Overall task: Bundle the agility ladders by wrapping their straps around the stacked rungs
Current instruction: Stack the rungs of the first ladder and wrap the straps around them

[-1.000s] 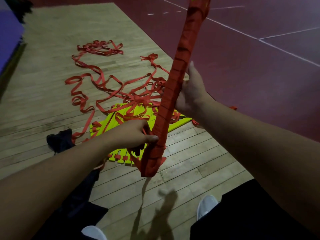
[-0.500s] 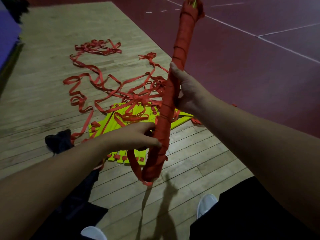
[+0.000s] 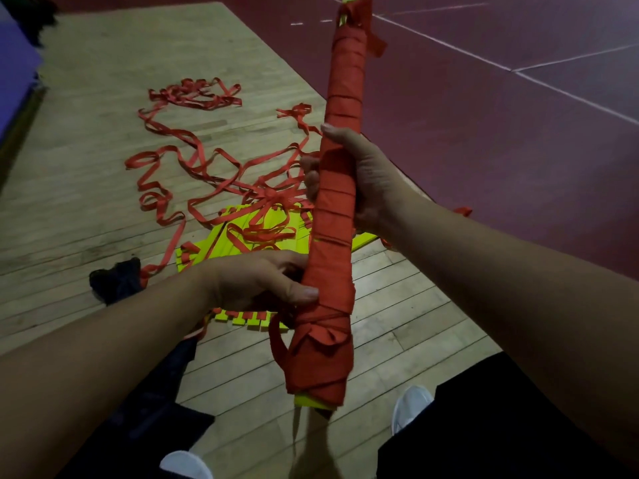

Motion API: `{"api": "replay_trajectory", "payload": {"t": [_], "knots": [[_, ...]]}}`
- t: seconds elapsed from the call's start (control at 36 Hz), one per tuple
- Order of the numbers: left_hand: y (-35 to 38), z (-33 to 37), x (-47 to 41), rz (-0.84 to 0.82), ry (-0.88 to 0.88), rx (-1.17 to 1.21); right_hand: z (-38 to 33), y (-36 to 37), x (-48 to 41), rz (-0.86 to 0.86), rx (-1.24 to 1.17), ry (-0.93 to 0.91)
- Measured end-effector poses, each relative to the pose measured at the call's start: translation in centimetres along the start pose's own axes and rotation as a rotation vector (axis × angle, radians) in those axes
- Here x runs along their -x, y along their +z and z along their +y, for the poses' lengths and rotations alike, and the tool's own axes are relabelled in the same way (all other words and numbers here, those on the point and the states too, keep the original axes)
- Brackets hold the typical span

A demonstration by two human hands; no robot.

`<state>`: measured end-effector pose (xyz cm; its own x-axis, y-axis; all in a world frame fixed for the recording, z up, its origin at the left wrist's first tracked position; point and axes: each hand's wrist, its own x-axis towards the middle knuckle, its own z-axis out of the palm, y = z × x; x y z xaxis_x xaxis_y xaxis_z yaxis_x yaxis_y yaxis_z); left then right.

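The strap-wrapped ladder bundle [image 3: 335, 216] stands nearly upright in front of the person, a long red roll with a bit of yellow rung showing at its bottom end and another at its top. The right hand [image 3: 366, 174] is clenched round the middle of the bundle, its thumb lying up along the wrapping. The left hand [image 3: 259, 281] grips the bundle lower down, with the thumb pressed on the red strap just above the crossed turns near the bottom end. A short strap loop [image 3: 276, 344] hangs beside that end.

Beyond the bundle, on the wooden floor [image 3: 96, 115], lies a stack of yellow rungs [image 3: 204, 250] with loose red straps [image 3: 162, 188] trailing away from it. Left of the bundle lies what looks like a dark cloth [image 3: 116, 280]. Right of the bundle the floor turns to dark red court [image 3: 501, 140] with white lines. Below the bundle are two white shoes [image 3: 411, 406].
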<state>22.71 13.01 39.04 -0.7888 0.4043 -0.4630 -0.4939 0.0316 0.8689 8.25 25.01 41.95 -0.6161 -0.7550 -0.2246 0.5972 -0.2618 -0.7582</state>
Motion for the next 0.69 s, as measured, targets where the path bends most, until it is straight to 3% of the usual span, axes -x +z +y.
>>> {"api": "replay_trajectory", "payload": {"t": [0.11, 0.17, 0.31, 0.39, 0.44, 0.56, 0.69], "knots": [[0.7, 0.5, -0.7, 0.074, -0.12, -0.374, 0.6, 0.1, -0.2, 0.045, 0.123, 0.058], [0.7, 0.3, -1.4, 0.118, -0.193, -0.553, 1.0, -0.2, -0.6, 0.113, 0.256, -0.003], [1.2, -0.5, -2.4, 0.272, -0.189, -0.637, 1.9, -0.6, -2.3, 0.355, 0.605, -0.222], [1.3, -1.0, -3.0, 0.445, -0.153, -0.772, 2.1, -0.1, -2.5, 0.378, 0.565, -0.167], [1.2, -1.1, -2.8, 0.45, -0.146, -0.731, 1.7, -0.3, -2.3, 0.312, 0.44, -0.114], [0.9, 0.1, -0.9, 0.19, -0.085, -0.394, 0.5, -0.7, -0.9, 0.04, 0.077, -0.082], [1.4, 0.2, -0.7, 0.038, -0.004, -0.183, 0.9, 0.6, 0.1, -0.137, -0.005, 0.077]]}}
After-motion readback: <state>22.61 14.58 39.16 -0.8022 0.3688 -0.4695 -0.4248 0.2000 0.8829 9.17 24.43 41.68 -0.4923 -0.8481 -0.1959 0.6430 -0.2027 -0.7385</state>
